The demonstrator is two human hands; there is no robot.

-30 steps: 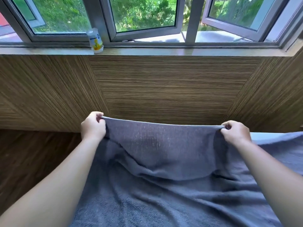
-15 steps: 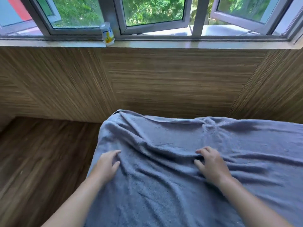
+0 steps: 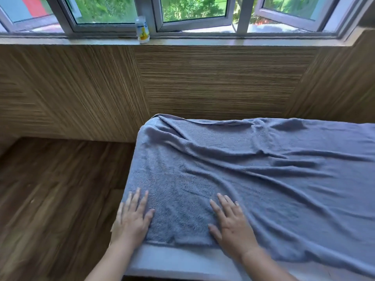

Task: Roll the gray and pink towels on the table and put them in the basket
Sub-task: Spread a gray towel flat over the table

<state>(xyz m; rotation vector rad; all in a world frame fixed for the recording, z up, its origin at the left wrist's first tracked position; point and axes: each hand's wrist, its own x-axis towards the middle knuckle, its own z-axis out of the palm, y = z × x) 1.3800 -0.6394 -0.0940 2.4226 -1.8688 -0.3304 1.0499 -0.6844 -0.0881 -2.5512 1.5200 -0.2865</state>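
Note:
The gray towel (image 3: 253, 169) lies spread out and wrinkled over the table (image 3: 172, 260), covering nearly all of it and running off the right edge of the view. My left hand (image 3: 134, 218) rests flat with fingers spread on the towel's near left corner, partly over the table's left edge. My right hand (image 3: 231, 226) lies flat on the towel near its front hem, fingers apart. Neither hand grips the cloth. No pink towel or basket is in view.
A wood-grain wall (image 3: 203, 82) rises just behind the table, with a window sill (image 3: 203, 40) above it holding a small white and yellow bottle (image 3: 142, 30). Left of the table is wooden floor (image 3: 50, 199).
Both hands let go of the towel's far edge, which dropped flat on the table. The hands slid back toward the near hem and now press flat. The view shifted left.

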